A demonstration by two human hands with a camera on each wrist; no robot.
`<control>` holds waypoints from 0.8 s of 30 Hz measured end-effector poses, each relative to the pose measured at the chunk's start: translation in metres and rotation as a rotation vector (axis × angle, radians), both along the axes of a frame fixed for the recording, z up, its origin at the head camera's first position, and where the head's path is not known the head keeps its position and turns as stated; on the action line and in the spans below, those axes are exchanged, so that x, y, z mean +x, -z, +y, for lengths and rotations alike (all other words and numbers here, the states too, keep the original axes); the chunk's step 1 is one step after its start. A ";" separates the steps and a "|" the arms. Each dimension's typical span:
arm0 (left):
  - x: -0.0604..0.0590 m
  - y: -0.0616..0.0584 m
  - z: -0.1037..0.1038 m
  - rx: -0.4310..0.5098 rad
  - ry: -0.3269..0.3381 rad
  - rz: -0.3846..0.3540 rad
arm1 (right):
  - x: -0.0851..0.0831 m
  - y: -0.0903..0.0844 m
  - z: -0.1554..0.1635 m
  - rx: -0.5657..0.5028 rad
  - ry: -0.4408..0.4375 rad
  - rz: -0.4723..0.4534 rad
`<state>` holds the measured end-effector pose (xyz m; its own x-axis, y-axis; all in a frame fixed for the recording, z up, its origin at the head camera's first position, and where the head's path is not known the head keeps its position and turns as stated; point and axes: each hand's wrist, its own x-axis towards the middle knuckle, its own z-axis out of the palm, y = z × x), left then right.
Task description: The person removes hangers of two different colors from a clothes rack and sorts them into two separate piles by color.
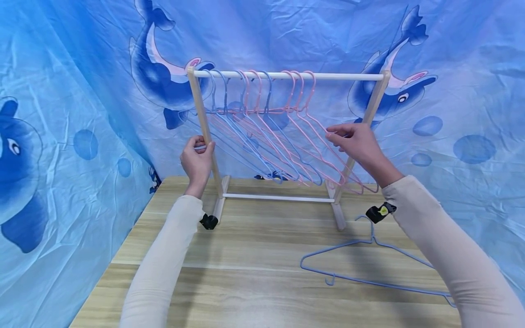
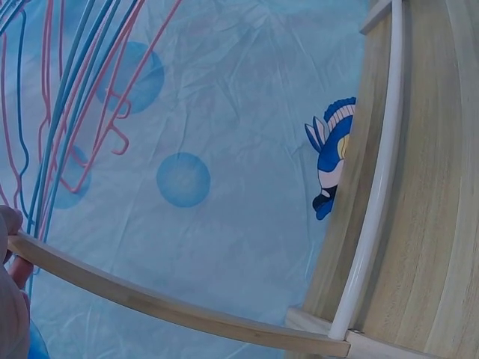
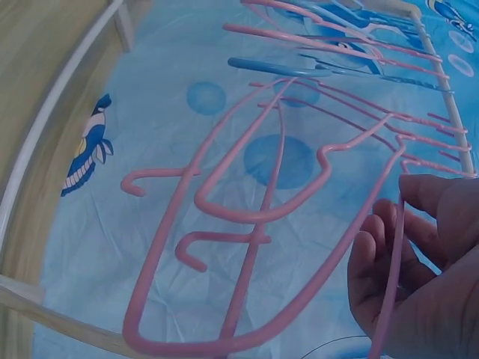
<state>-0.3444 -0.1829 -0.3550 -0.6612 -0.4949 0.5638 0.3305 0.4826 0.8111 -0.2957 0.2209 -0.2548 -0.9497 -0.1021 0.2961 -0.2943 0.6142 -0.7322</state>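
A wrinkled blue plastic sheet printed with dolphins and bubbles (image 1: 287, 36) hangs all around me, behind and to both sides. Below it lies the pale wood-grain counter (image 1: 254, 255), running from my arms to the sheet. On the counter at twelve o'clock stands a small drying rack of light wooden uprights and white rails (image 1: 287, 75), its feet planted on the wood. From the top rail hangs a row of thin plastic-coated wire hangers: the blue ones (image 1: 229, 132) mostly toward ten o'clock, the pink ones (image 1: 303, 132) toward two o'clock, all slanting down to the right.

My left hand (image 1: 198, 157) is at ten o'clock, its fingers curled round the rack's left upright about halfway up. My right hand (image 1: 356, 143) is at two o'clock, just in front of the right upright; its fingers (image 3: 374, 254) pinch the thin arm of the outermost pink hanger (image 3: 314, 217), which still hangs from the rail.

One more blue wire hanger (image 1: 369, 269) lies flat on the counter at four o'clock, partly under my right sleeve.
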 end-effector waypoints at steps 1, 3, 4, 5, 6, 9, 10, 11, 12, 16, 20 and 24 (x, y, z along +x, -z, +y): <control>0.000 0.000 0.000 -0.003 0.001 0.004 | 0.000 0.000 -0.001 0.006 0.000 0.016; 0.001 0.000 0.000 -0.007 0.005 0.009 | 0.000 0.000 -0.002 0.021 0.008 0.047; 0.001 0.001 0.000 -0.008 0.006 0.012 | 0.000 -0.001 -0.003 0.031 0.014 0.063; 0.001 0.001 -0.001 -0.008 0.006 0.015 | 0.000 -0.001 -0.005 0.043 0.022 0.081; 0.001 0.001 0.000 -0.009 0.005 0.015 | 0.000 -0.001 -0.006 0.057 0.031 0.097; 0.001 0.002 -0.001 -0.012 0.007 0.018 | 0.002 0.000 -0.008 0.091 0.052 0.132; 0.001 0.002 -0.001 -0.011 0.007 0.019 | 0.003 0.000 -0.008 0.099 0.055 0.146; 0.001 0.002 -0.001 -0.011 0.009 0.020 | 0.003 0.000 -0.008 0.103 0.057 0.157; 0.002 0.002 -0.001 -0.012 0.009 0.018 | 0.003 0.001 -0.008 0.107 0.057 0.170; 0.003 0.002 -0.001 -0.006 0.013 0.014 | 0.004 0.001 -0.008 0.126 0.063 0.220; 0.003 0.001 -0.001 -0.001 0.017 0.012 | 0.004 0.001 -0.009 0.143 0.074 0.250; 0.003 0.001 -0.002 -0.003 0.017 0.015 | 0.006 -0.003 -0.008 0.141 0.087 0.278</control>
